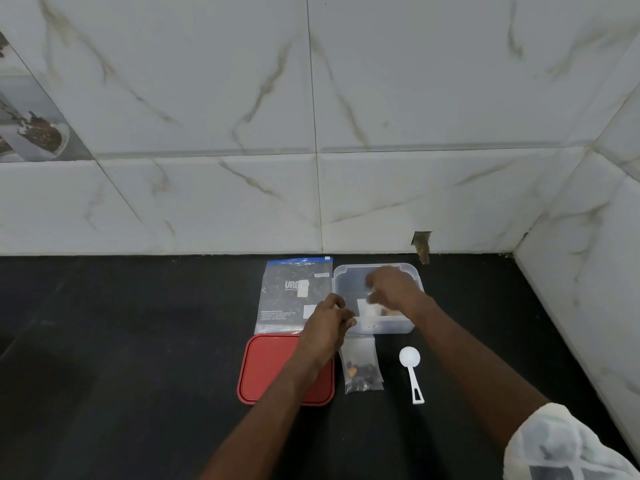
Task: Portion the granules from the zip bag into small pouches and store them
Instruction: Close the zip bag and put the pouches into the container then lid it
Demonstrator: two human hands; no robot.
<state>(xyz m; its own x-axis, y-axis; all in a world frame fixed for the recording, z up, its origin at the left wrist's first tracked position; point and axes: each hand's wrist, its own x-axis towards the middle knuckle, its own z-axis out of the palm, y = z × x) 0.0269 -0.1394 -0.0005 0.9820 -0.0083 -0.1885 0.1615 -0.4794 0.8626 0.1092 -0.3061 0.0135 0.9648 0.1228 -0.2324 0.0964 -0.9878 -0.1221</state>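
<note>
head cam | looks forward and down | near, over black counter (138, 341) | tiled wall (207, 98) fills top

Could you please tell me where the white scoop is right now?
In the head view, the white scoop lies on the black counter, right of the filled pouch and in front of the clear container.

Clear zip bag (294, 296) with a blue zip strip, holding dark granules (294, 271), lies flat on the worktop (138, 341). Clear storage container (391, 328) sits just right of it, open, blurred pouches (369, 309) inside. One small filled pouch (362, 370) lies flat just in front of the container.
</note>
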